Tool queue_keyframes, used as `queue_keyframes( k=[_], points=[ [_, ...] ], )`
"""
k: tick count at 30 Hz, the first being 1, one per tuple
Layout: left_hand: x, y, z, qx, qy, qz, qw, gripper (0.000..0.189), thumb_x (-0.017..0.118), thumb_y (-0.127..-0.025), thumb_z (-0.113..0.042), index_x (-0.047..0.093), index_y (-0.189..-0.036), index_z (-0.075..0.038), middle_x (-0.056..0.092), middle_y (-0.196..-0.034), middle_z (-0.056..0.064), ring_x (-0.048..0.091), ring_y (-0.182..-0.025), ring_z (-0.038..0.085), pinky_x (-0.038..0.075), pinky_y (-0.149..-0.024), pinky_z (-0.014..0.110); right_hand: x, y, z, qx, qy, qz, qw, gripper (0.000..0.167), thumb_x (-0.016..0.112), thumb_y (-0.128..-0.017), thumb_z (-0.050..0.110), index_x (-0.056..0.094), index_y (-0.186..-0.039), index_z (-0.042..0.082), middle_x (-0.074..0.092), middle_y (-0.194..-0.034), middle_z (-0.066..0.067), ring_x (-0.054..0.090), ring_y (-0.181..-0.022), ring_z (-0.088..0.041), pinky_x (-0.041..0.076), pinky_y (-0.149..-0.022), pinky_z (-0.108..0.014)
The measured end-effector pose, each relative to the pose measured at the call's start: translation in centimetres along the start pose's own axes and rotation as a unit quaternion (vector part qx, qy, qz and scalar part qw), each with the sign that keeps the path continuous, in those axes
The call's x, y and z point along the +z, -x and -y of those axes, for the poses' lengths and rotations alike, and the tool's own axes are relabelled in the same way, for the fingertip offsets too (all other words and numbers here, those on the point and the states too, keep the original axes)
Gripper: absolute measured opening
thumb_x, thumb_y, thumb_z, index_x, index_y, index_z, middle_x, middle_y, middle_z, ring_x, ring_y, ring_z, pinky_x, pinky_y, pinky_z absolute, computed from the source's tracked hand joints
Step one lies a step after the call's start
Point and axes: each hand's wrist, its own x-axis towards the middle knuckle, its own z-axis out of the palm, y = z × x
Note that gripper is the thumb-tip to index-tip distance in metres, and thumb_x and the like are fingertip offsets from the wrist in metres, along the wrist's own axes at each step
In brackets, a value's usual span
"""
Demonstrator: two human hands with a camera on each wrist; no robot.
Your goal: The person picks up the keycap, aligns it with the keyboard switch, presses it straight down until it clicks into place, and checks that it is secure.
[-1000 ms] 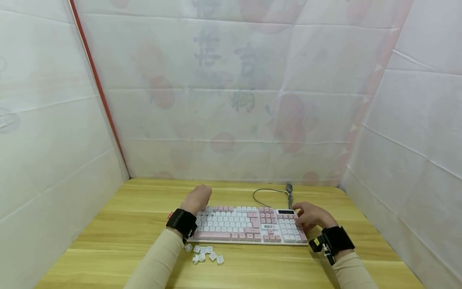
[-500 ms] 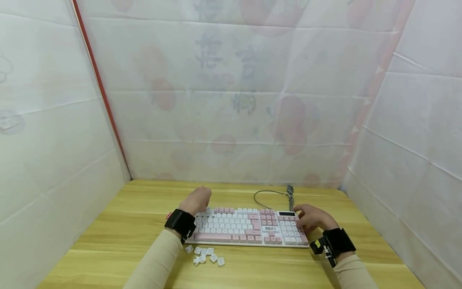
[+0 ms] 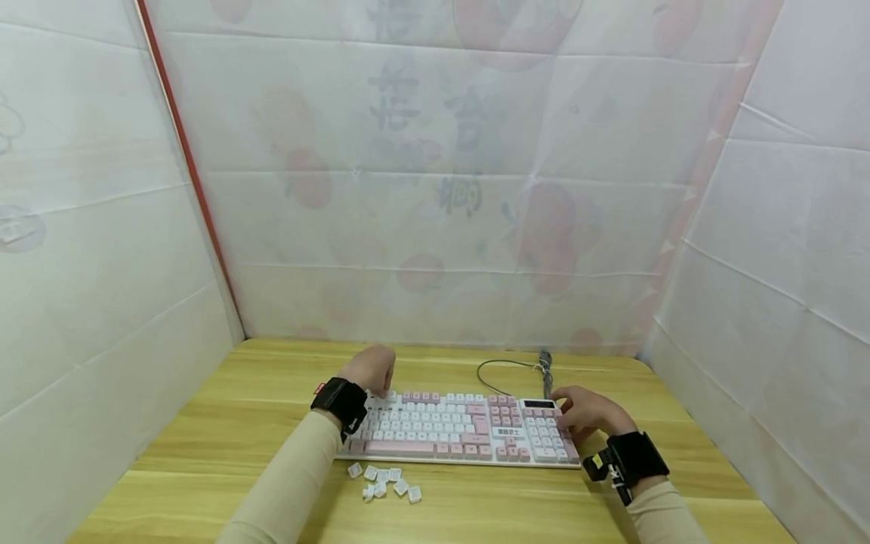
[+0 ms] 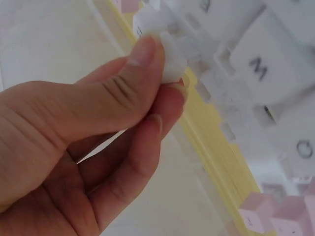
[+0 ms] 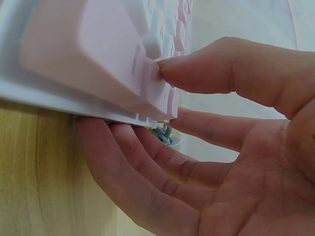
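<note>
A pink and white keyboard (image 3: pixel 428 427) lies on the wooden table. At its far left corner my left hand (image 3: pixel 370 370) is over the top rows. In the left wrist view, the thumb and fingers of my left hand (image 4: pixel 113 113) pinch a white keycap (image 4: pixel 173 61) beside a gap in the keys. My right hand (image 3: pixel 587 412) holds the keyboard's right end. In the right wrist view, the thumb of my right hand (image 5: pixel 236 147) presses on a pink key (image 5: pixel 155 86), and the other fingers lie along and under the edge.
Several loose white keycaps (image 3: pixel 383 476) are scattered on the table (image 3: pixel 503 506) in front of the keyboard's left part. A cable (image 3: pixel 546 366) lies bundled behind its right end. Pale sheets (image 3: pixel 435 227) stand as walls at the back and both sides.
My left hand has shifted slightly left and turned at the wrist, uncovering more of the keyboard's left end. My right hand keeps its hold. The loose keycaps lie as before.
</note>
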Motion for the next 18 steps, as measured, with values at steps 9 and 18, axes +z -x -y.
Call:
queue_keyframes(
  k=[9,18],
  points=[
    [-0.17,-0.17,-0.12,-0.004,0.000,0.000,1.0000,0.025,0.092,-0.069,0.005,0.074,-0.059,-0.009,0.065,-0.056,-0.002,0.059,-0.054,0.013,0.051,-0.052,0.026,-0.03,0.18,0.28,0.003,0.012,-0.003,0.9999,0.070,0.074,-0.085,0.003,0.044,-0.147,-0.010,0.064,-0.112,-0.022,0.065,-0.088,-0.025,0.062,-0.074,-0.046],
    [-0.12,-0.05,-0.31,0.008,0.004,-0.008,0.9999,0.025,0.087,-0.071,0.011,0.074,-0.059,-0.006,0.058,-0.048,-0.005,0.055,-0.050,0.013,0.043,-0.048,0.024,0.00,0.27,0.34,0.005,0.011,-0.001,0.9999,0.068,0.074,-0.086,0.003,0.044,-0.146,-0.010,0.063,-0.111,-0.022,0.066,-0.088,-0.026,0.062,-0.075,-0.046]
  ],
)
